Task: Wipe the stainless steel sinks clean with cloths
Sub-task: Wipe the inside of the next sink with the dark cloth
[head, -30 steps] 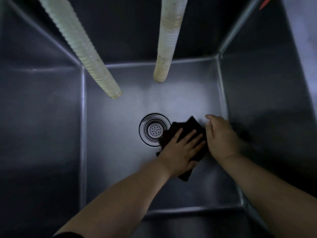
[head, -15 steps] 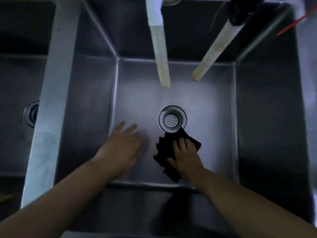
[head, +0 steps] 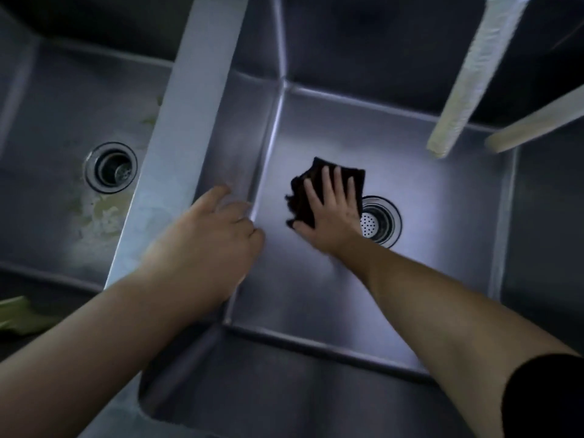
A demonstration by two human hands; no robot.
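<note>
A dark cloth (head: 305,191) lies on the floor of the right stainless steel sink (head: 316,295), just left of its round drain strainer (head: 380,221). My right hand (head: 331,213) presses flat on the cloth with straight, spread fingers. My left hand (head: 208,245) hangs over the sink's left wall (head: 240,159) with fingers loosely bent and holds nothing; whether it touches the steel is unclear.
A steel divider (head: 177,128) separates this sink from the left sink (head: 57,128), which has its own drain (head: 111,167) and pale residue (head: 101,213). Two pale ribbed hoses (head: 474,74) (head: 537,124) hang over the right sink's back. A greenish scrap (head: 15,314) lies at far left.
The cloth passed from my left hand to my right. My right hand slid it up to the left of the drain. My left hand moved to the left wall.
</note>
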